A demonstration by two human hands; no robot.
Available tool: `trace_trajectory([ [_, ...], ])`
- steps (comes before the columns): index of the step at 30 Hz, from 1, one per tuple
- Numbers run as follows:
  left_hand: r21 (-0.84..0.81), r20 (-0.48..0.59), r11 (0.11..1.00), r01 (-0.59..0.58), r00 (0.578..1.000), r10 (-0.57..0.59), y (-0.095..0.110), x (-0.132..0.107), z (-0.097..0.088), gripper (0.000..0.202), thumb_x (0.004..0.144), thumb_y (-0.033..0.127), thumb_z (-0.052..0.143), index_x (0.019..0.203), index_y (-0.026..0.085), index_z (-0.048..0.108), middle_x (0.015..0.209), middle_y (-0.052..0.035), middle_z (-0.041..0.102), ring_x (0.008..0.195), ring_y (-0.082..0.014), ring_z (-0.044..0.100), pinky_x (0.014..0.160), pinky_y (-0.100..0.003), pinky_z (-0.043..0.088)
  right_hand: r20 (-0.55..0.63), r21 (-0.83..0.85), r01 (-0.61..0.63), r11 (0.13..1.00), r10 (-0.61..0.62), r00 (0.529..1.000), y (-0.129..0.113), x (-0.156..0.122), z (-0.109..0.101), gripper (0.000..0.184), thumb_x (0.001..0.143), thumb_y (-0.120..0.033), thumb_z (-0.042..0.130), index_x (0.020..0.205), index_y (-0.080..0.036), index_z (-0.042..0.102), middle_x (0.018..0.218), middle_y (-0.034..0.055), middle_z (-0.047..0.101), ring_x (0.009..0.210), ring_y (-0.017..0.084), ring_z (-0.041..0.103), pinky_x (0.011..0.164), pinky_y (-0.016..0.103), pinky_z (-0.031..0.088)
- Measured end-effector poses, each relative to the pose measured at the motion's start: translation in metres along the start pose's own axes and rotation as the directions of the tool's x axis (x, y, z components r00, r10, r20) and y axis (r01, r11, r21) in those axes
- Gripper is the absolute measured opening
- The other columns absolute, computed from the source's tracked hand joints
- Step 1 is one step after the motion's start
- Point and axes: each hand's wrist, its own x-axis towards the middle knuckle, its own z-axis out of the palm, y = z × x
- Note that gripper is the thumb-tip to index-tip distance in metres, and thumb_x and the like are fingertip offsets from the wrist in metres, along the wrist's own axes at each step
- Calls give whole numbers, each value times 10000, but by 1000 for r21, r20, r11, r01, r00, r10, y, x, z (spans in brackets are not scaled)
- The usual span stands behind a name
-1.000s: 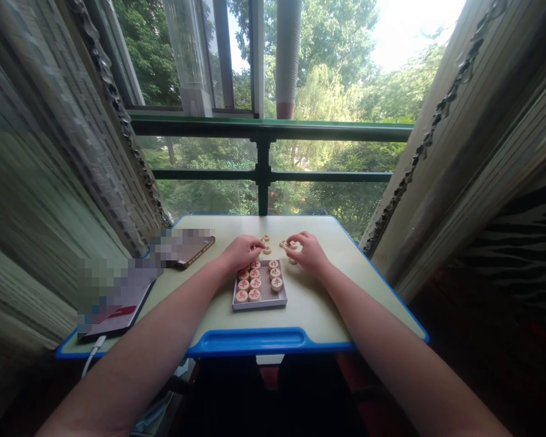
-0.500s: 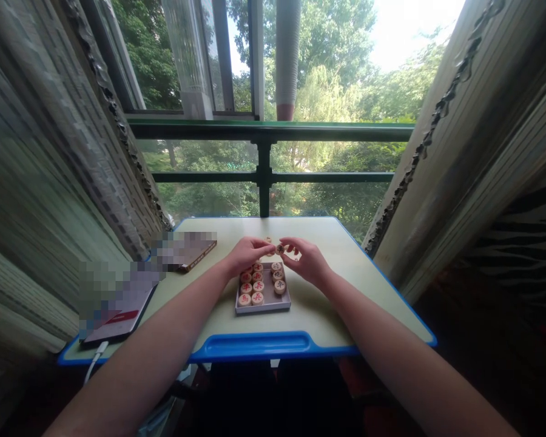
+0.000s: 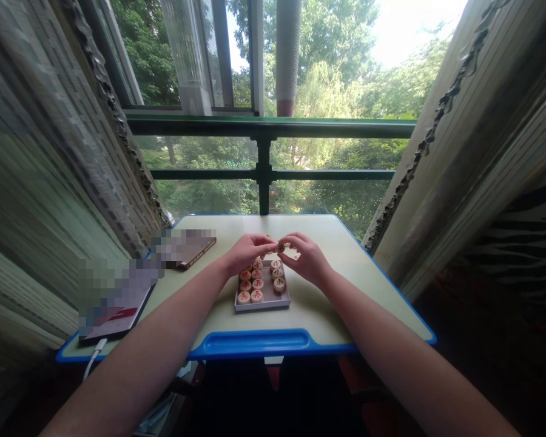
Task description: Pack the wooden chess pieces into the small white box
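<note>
A shallow grey tray (image 3: 264,301) lies on the small pale table (image 3: 313,303) and holds several round wooden chess pieces (image 3: 256,283) with red and black marks. Both my hands meet just above the tray's far edge. My left hand (image 3: 246,251) is closed in a pinch, fingertips pointing right. My right hand (image 3: 304,257) is also pinched, and a wooden chess piece (image 3: 281,247) sits between the fingertips of the two hands. A few loose pieces lie on the table behind the hands, mostly hidden.
A brown box (image 3: 188,249) and a phone on a cable (image 3: 113,309) lie at the table's left. The table has a blue rim with a groove (image 3: 255,343) at the front. Curtains hang on both sides; a green railing (image 3: 264,128) and window stand behind.
Both hands came off the loose pieces on the table and drew together over the tray's far edge, now holding one piece between their fingertips.
</note>
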Motion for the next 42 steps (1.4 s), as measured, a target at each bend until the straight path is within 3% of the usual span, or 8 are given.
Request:
trace_trajectory([
  [4,94,-73,996,-8,997,15,3,-1,-4,365,685,434,637,846,110,687,811,-72,683,666,-123,549,626,-256,434,52,30,-58,998,56,997,-5,2,-11,147,758,-252,596,889,-186,616,877,47,589,724,126,543,673,262,467],
  [8,273,-147,961,-34,986,76,2,-1,-10,341,706,404,611,877,119,686,875,-81,694,785,-173,597,720,-291,462,281,58,-111,992,91,955,-14,3,-28,162,721,-269,634,861,-188,647,832,25,557,641,96,485,617,232,434],
  [12,520,-52,848,-102,987,150,-4,0,-9,294,742,376,563,866,153,710,858,-59,695,766,-167,591,724,-280,462,489,88,-83,993,30,872,-25,1,-38,180,692,-262,669,857,-192,668,748,-2,537,650,98,474,615,220,404],
  [17,691,81,679,-247,961,266,-11,2,-7,247,766,347,543,812,195,733,869,-53,693,861,-187,592,830,-288,428,631,109,-84,991,-4,776,-31,-1,-37,155,688,-267,679,823,-191,670,749,-9,554,677,106,497,621,217,394],
  [24,755,52,621,-212,963,266,-18,4,-13,292,785,388,519,792,194,738,889,-65,691,885,-205,580,832,-302,422,668,84,-69,994,-5,745,-30,-3,-32,171,677,-261,687,833,-193,672,772,-2,592,676,113,509,609,218,393],
  [34,685,41,691,-231,959,281,-13,3,-10,286,785,366,528,779,168,735,820,-56,694,805,-163,606,775,-248,444,675,61,-60,996,4,738,-37,-5,-31,178,673,-221,683,848,-191,687,741,-5,602,639,102,496,585,207,375],
  [38,699,25,676,-234,952,304,-13,4,-12,262,781,351,538,757,173,729,793,-42,696,796,-155,604,760,-240,445,707,25,-60,998,25,707,-39,-3,-31,193,683,-234,671,868,-184,697,747,2,605,638,100,492,589,208,363],
  [42,712,22,657,-247,944,330,-13,4,-13,255,780,343,538,750,173,726,794,-41,697,788,-157,603,758,-245,444,709,23,-39,999,11,705,-38,-3,-30,211,684,-228,668,887,-185,704,744,1,605,637,97,487,599,208,362],
])
